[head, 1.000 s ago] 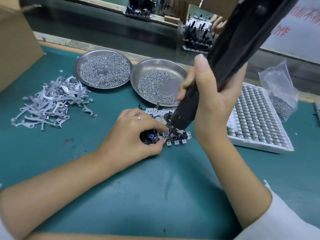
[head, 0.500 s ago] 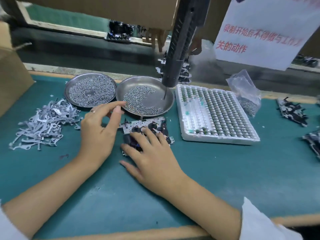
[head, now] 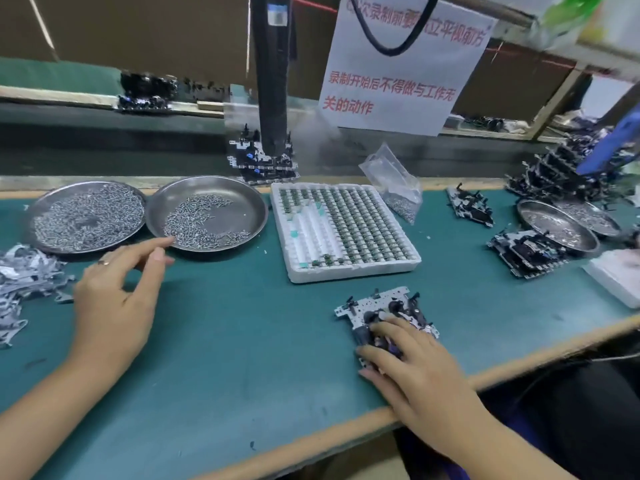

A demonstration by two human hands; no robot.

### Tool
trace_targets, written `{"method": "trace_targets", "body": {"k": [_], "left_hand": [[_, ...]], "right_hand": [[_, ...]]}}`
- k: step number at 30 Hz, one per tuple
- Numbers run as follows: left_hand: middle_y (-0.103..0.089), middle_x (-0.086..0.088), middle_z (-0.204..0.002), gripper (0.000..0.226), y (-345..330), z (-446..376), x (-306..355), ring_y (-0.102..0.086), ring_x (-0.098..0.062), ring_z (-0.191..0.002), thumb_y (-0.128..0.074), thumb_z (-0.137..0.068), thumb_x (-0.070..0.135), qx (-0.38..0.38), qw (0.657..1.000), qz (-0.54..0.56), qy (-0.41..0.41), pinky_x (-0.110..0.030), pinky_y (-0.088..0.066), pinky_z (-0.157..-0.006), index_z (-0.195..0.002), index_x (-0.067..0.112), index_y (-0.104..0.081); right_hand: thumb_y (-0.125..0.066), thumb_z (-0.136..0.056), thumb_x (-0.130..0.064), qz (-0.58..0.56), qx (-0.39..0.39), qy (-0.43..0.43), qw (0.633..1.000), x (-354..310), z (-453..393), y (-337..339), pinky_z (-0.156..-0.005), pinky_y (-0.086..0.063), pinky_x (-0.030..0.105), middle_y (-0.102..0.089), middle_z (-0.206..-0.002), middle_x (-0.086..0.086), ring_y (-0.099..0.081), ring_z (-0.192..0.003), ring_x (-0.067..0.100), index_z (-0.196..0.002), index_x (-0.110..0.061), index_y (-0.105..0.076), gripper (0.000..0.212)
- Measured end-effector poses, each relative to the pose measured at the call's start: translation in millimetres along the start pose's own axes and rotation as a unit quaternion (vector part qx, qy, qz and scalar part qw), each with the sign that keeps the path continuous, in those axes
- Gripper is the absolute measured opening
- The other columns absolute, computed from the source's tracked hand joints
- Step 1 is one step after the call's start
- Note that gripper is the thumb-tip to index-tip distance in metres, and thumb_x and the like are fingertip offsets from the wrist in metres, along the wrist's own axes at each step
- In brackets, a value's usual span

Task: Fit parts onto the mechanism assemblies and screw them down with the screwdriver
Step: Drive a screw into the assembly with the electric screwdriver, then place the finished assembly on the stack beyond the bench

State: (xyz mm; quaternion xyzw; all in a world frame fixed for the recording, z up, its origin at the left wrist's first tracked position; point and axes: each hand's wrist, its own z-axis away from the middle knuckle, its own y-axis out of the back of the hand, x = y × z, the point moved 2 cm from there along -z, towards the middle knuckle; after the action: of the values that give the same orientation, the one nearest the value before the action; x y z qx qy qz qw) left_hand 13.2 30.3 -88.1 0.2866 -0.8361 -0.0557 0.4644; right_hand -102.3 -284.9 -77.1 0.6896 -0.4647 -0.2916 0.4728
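A white and black mechanism assembly (head: 374, 308) lies on the green table near its front edge. My right hand (head: 412, 362) rests on its near part with the fingers spread flat over it. My left hand (head: 114, 296) hovers over the table at the left, fingers loosely extended toward the steel dish of screws (head: 207, 216), and holds nothing. The black electric screwdriver (head: 273, 74) hangs upright at the back, with no hand on it.
A second dish full of screws (head: 86, 216) sits at far left, beside a pile of grey metal levers (head: 24, 282). A white foam tray of small parts (head: 343, 230) stands in the middle. Stacked assemblies (head: 526, 251) and another dish (head: 557, 226) lie at the right.
My right hand let go of the screwdriver, which swung back up. The same hand slid the assembly to the right along the table. My left hand came off the assembly and stayed near the dishes.
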Motion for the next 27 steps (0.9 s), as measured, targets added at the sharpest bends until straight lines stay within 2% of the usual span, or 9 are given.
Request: {"method": "trace_targets", "body": {"k": [4, 6, 8, 11, 14, 18, 21, 24, 27], "left_hand": [[-0.061, 0.037, -0.091, 0.018, -1, -1, -1, -0.052, 0.012, -0.084, -0.041, -0.093, 0.053, 0.004, 1.0, -0.01, 0.003, -0.033, -0.046, -0.085, -0.102, 0.061, -0.055], [-0.061, 0.037, -0.091, 0.019, 0, -1, 1, -0.053, 0.011, -0.081, -0.041, -0.093, 0.053, 0.001, 1.0, -0.021, 0.008, -0.029, -0.045, -0.082, -0.102, 0.062, -0.055], [-0.06, 0.038, -0.091, 0.019, 0, -1, 2, -0.052, 0.01, -0.074, -0.042, -0.092, 0.052, -0.001, 1.0, -0.026, 0.01, -0.028, -0.044, -0.075, -0.102, 0.063, -0.054], [-0.065, 0.026, -0.087, 0.02, 0, 0, 8, -0.056, 0.003, -0.085, -0.044, -0.09, 0.047, -0.007, 1.0, -0.023, 0.004, -0.037, -0.046, -0.084, -0.101, 0.057, -0.057], [-0.065, 0.005, -0.092, 0.025, -2, -3, 18, -0.059, -0.018, -0.091, -0.048, -0.089, 0.037, -0.027, 0.999, -0.035, -0.015, -0.047, -0.045, -0.089, -0.107, 0.032, -0.066], [-0.061, 0.005, -0.096, 0.021, -7, -35, 25, -0.052, 0.0, -0.085, -0.057, -0.089, 0.023, -0.05, 0.995, -0.078, -0.046, -0.035, -0.041, -0.09, -0.106, 0.02, -0.069], [-0.061, 0.003, -0.099, 0.025, -17, -75, 33, -0.053, -0.012, -0.092, -0.056, -0.088, 0.027, -0.077, 0.991, -0.099, -0.053, -0.028, -0.039, -0.087, -0.107, 0.017, -0.069], [-0.064, -0.003, -0.107, 0.021, -38, -112, 40, -0.057, -0.02, -0.099, -0.06, -0.089, 0.018, -0.125, 0.98, -0.144, -0.064, -0.027, -0.039, -0.088, -0.108, 0.013, -0.068], [-0.06, -0.008, -0.109, 0.01, -68, -139, 50, -0.052, -0.024, -0.095, -0.058, -0.09, 0.01, -0.165, 0.966, -0.192, -0.048, -0.025, -0.032, -0.075, -0.099, 0.011, -0.062]], "right_hand": [[-0.055, -0.084, -0.01, 0.099, -0.001, -0.152, 0.983, 76, 9, 0, -0.078, -0.052, 0.052, -0.066, -0.108, 0.02, -0.061, -0.105, 0.044, -0.093, -0.003, -0.073, 0.021], [-0.069, -0.067, 0.013, 0.104, -0.013, -0.227, 0.968, 98, 5, 0, -0.083, -0.048, 0.059, -0.061, -0.115, 0.028, -0.055, -0.109, 0.05, -0.099, 0.002, -0.071, 0.034], [-0.073, -0.059, 0.019, 0.074, 0.009, -0.213, 0.974, 95, -5, -1, -0.081, -0.049, 0.06, -0.062, -0.111, 0.029, -0.058, -0.104, 0.05, -0.097, 0.004, -0.07, 0.04], [-0.075, -0.064, 0.012, 0.0, 0.077, -0.11, 0.991, 55, -28, -8, -0.078, -0.053, 0.05, -0.067, -0.103, 0.02, -0.065, -0.094, 0.04, -0.091, 0.001, -0.071, 0.029], [-0.067, -0.076, 0.002, -0.095, 0.133, -0.021, 0.986, 10, -59, -23, -0.075, -0.054, 0.038, -0.07, -0.098, 0.012, -0.067, -0.086, 0.03, -0.094, -0.001, -0.072, 0.019], [-0.059, -0.087, -0.011, -0.165, 0.191, 0.019, 0.968, -32, -117, -41, -0.063, -0.052, 0.035, -0.07, -0.086, 0.008, -0.065, -0.07, 0.029, -0.099, -0.005, -0.073, 0.02], [-0.053, -0.09, -0.023, -0.147, 0.228, -0.026, 0.962, -46, -150, -49, -0.056, -0.048, 0.032, -0.067, -0.07, 0.005, -0.057, -0.055, 0.029, -0.097, -0.012, -0.075, 0.026], [-0.05, -0.091, -0.024, -0.153, 0.21, -0.028, 0.965, -49, -159, -60, -0.067, -0.051, 0.033, -0.072, -0.09, 0.004, -0.065, -0.072, 0.026, -0.108, -0.012, -0.072, 0.031], [-0.043, -0.092, -0.028, -0.149, 0.144, -0.023, 0.978, -49, -159, -69, -0.076, -0.052, 0.032, -0.07, -0.106, 0.003, -0.066, -0.087, 0.022, -0.117, -0.005, -0.066, 0.041]]}}
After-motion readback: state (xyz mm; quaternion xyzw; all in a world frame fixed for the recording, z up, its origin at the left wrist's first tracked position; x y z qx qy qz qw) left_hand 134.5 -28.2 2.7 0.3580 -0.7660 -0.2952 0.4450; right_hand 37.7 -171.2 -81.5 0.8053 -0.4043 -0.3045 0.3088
